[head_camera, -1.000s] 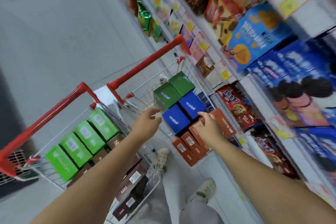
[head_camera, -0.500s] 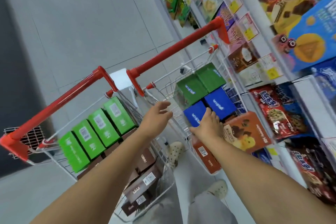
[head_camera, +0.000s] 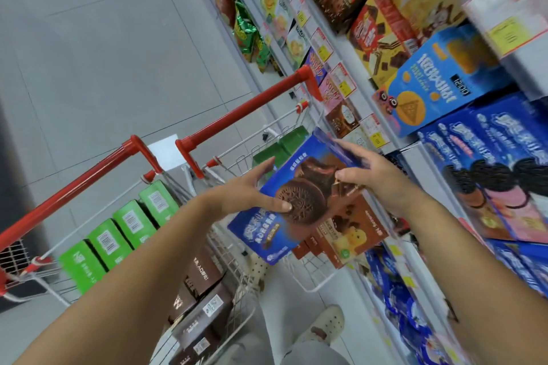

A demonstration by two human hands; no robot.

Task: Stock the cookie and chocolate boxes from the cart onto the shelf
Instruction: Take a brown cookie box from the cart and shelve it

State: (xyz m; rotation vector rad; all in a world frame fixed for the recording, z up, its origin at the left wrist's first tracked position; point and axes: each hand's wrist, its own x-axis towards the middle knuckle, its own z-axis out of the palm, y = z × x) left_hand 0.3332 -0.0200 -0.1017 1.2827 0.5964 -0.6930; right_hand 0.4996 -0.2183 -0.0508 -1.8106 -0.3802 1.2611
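As left hand (head_camera: pixel 240 195) and right hand (head_camera: pixel 376 175) grip blue box (head_camera: pixel 308 187) | thumbs (head_camera: pixel 280 206) — front face

The blue cookie box (head_camera: pixel 296 195) above the cart (head_camera: pixel 305 281) was shiny cardboard. The cart was thin silver metal wire with a smooth red plastic handle (head_camera: pixel 237 115). Left of the cart, the grey floor (head_camera: pixel 103 53) looked smooth and dull.
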